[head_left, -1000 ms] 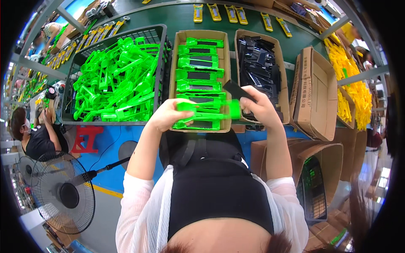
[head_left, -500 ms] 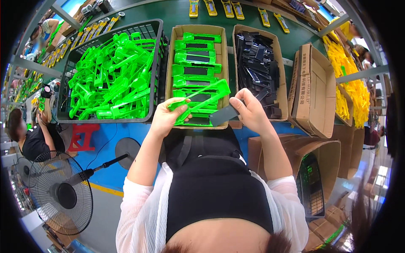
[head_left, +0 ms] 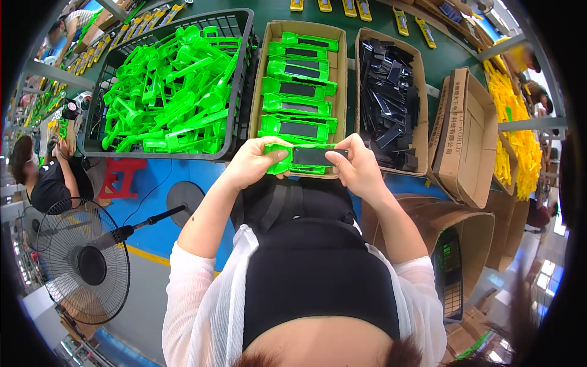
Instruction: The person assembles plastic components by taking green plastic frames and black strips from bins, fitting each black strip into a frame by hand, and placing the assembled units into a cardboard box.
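While the green worktop (head_left: 435, 64) spans the far side, a large black crate (head_left: 183, 157) heaped with green pieces (head_left: 165, 92) sits at the left. Right of it stands a long open carton (head_left: 340, 61) with filled green frames (head_left: 299, 88) lying crosswise in a column, then a second carton (head_left: 416, 73) holding a jumble of dark strips (head_left: 382, 92).

Over the near end of the long carton, the left hand (head_left: 254, 162) pinches the left end of a green frame (head_left: 282, 166) between thumb and fingers. The right hand (head_left: 358, 165) grips the right end of a black strip (head_left: 310, 157), thumb on the near side.

Smallest of all, that strip lies between the two hands, its long axis running left to right, roughly in line with the frame. It overlaps the frame, its free end pointing at the left thumb and the right hand nearer, touching it. Whether the strip is seated inside the frame or only rests above it, I cannot tell.
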`<state>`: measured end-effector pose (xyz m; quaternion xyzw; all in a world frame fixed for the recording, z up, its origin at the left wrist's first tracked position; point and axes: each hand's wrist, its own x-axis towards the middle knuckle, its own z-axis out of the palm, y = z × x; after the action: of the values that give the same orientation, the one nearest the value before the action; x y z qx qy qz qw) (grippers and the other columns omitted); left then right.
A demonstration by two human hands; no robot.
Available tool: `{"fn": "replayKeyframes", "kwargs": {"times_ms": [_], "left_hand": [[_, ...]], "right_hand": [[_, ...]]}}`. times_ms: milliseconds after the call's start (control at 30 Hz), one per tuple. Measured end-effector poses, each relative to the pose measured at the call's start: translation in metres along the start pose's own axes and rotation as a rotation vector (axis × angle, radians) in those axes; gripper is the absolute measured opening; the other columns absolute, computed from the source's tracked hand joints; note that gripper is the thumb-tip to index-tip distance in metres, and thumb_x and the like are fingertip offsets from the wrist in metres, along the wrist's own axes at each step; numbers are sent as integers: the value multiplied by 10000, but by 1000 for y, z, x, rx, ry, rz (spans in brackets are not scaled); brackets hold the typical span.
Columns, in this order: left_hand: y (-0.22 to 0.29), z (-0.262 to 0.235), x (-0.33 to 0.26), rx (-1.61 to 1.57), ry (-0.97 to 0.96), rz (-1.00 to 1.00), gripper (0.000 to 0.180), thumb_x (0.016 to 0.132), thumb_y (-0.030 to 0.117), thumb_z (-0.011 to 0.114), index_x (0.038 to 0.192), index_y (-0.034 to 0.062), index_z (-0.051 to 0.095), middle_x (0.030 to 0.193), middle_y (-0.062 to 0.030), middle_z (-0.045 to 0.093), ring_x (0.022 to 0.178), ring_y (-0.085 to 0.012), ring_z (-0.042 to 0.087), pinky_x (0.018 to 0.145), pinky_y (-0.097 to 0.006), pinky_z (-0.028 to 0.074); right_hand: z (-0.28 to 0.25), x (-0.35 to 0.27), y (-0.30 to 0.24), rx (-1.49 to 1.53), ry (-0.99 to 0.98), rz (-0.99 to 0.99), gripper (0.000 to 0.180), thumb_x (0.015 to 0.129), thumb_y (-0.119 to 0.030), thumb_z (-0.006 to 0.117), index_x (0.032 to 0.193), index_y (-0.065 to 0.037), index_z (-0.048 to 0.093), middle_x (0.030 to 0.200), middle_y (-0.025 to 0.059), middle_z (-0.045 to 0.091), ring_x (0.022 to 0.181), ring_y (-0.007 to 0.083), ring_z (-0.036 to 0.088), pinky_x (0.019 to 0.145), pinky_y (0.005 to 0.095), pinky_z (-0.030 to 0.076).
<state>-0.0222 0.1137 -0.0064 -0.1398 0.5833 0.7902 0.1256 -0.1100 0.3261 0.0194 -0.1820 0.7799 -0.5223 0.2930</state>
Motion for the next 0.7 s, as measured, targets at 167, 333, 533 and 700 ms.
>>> {"fn": "replayKeyframes", "kwargs": {"times_ms": [167, 333, 533, 700], "left_hand": [[-2, 0, 0, 14, 19, -15, 130, 872, 44, 519, 967, -10, 588, 749, -72, 614, 638, -147, 616, 545, -258, 501], [-3, 3, 1, 5, 44, -30, 126, 869, 40, 522, 957, -20, 589, 742, -80, 612, 630, -148, 613, 542, -260, 500], [-12, 8, 5, -58, 80, 14, 128, 863, 33, 529, 954, -36, 586, 732, -96, 613, 602, -141, 592, 540, -253, 477], [-21, 19, 2, -138, 200, 82, 141, 862, 17, 513, 971, -52, 570, 769, -107, 620, 620, -168, 603, 555, -278, 490]], "right_hand": [[4, -1, -2, -161, 46, -42, 239, 835, -143, 606, 881, 14, 432, 583, 135, 560, 519, 230, 582, 487, 323, 438], [11, 4, 8, -296, 110, -167, 244, 828, -144, 600, 894, 19, 432, 625, 195, 564, 595, 367, 578, 538, 405, 437], [13, 17, 22, -540, 187, -344, 320, 829, -220, 603, 897, 34, 421, 594, 193, 556, 582, 373, 583, 526, 422, 456], [7, 18, 6, -1007, 289, -209, 428, 763, -373, 648, 929, -30, 455, 568, 107, 563, 540, 258, 599, 469, 321, 455]]}}
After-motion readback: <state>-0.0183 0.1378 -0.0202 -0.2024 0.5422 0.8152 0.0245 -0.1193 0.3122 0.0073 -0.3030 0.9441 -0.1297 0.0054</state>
